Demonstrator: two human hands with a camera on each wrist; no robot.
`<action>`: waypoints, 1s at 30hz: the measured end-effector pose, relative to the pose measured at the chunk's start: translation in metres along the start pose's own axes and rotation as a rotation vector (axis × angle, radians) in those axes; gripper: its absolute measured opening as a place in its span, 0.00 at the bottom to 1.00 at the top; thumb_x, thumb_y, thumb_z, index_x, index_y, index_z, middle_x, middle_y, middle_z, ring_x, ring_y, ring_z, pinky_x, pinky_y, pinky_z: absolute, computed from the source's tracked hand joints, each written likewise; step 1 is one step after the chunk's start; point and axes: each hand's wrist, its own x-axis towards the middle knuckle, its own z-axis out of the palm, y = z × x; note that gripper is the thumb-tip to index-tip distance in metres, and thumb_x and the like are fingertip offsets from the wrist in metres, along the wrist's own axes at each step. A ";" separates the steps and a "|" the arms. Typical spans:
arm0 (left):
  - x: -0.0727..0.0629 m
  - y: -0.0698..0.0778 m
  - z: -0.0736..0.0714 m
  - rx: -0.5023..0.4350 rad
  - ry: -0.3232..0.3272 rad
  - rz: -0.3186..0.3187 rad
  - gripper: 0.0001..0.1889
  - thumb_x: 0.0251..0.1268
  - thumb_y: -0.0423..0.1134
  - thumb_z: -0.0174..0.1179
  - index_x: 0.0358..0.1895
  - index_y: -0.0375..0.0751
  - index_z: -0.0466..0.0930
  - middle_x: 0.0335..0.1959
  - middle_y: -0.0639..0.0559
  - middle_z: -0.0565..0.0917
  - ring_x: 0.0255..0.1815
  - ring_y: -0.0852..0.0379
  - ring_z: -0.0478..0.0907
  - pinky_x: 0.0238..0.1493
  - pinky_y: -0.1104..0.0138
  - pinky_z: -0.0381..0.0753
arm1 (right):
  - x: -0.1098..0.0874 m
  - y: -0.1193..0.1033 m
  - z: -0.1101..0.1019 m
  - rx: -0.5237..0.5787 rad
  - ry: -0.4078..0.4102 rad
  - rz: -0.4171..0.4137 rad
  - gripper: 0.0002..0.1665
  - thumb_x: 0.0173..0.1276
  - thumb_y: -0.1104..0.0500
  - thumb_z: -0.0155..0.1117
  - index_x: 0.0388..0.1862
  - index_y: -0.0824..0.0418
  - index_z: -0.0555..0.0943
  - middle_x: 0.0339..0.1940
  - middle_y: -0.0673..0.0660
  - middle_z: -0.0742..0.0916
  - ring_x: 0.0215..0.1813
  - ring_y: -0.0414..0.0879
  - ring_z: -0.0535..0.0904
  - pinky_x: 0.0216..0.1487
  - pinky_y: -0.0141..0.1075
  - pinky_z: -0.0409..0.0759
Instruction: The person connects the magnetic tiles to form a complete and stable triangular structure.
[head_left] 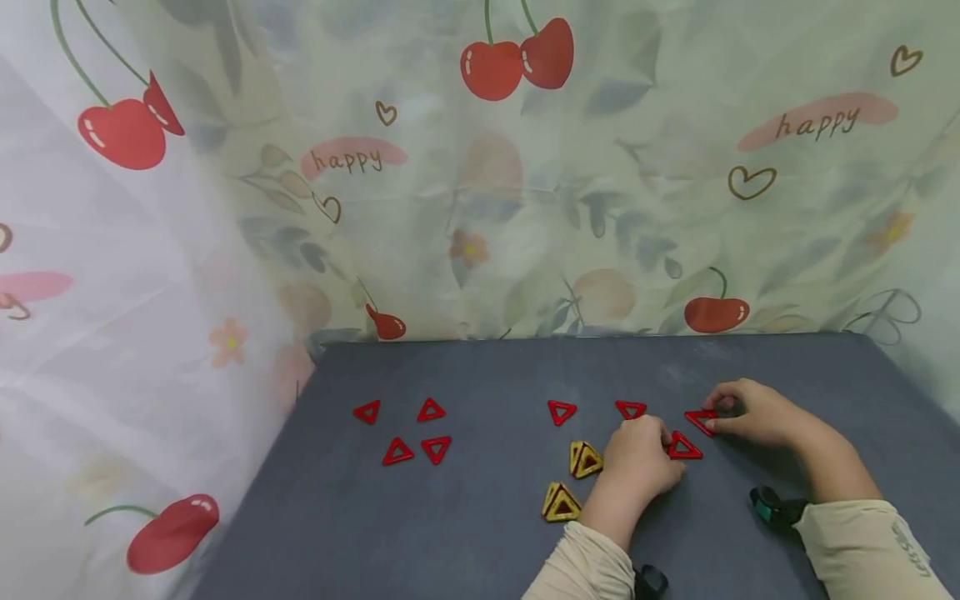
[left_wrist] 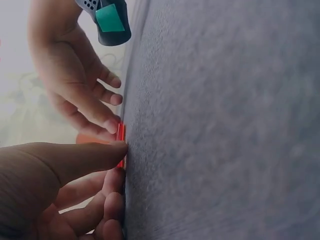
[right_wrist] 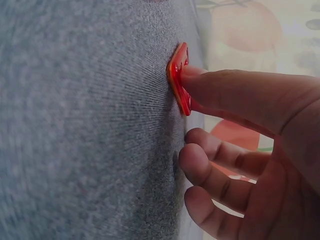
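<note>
On my head feed, the patterned cloth (head_left: 420, 275) reads "happy" at two o'clock and again between ten and eleven; lettering (head_left: 910, 550) on the right sleeve (head_left: 847, 542) is too small to read. At four o'clock, the left hand (head_left: 641, 458) has fingers clamped on a red triangle; just beyond, the right hand (head_left: 765, 412) has fingers clamped on a second red triangle (right_wrist: 176, 72). Grey worktop (head_left: 495, 533) stretches towards four loose triangles (head_left: 436, 441) at seven; its far edge meets the cloth.

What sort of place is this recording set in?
Probably a makeshift tabletop workspace indoors: a dark gray table, cherry-print sheeting behind it and to its left, and small red triangles laid out on top.
</note>
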 end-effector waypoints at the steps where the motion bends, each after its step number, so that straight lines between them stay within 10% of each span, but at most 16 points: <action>1: 0.001 0.000 -0.001 0.003 0.000 -0.007 0.11 0.57 0.46 0.81 0.39 0.52 0.88 0.28 0.61 0.80 0.27 0.62 0.74 0.30 0.68 0.76 | 0.000 -0.001 -0.001 0.000 -0.006 -0.006 0.15 0.68 0.54 0.77 0.47 0.62 0.88 0.43 0.58 0.86 0.46 0.52 0.79 0.45 0.46 0.77; 30: 0.000 -0.002 -0.004 0.016 0.001 -0.051 0.13 0.58 0.48 0.80 0.31 0.56 0.82 0.23 0.61 0.76 0.23 0.61 0.71 0.27 0.66 0.72 | 0.001 -0.032 0.007 0.167 -0.170 -0.053 0.15 0.77 0.52 0.68 0.30 0.58 0.84 0.24 0.47 0.78 0.26 0.37 0.69 0.30 0.33 0.69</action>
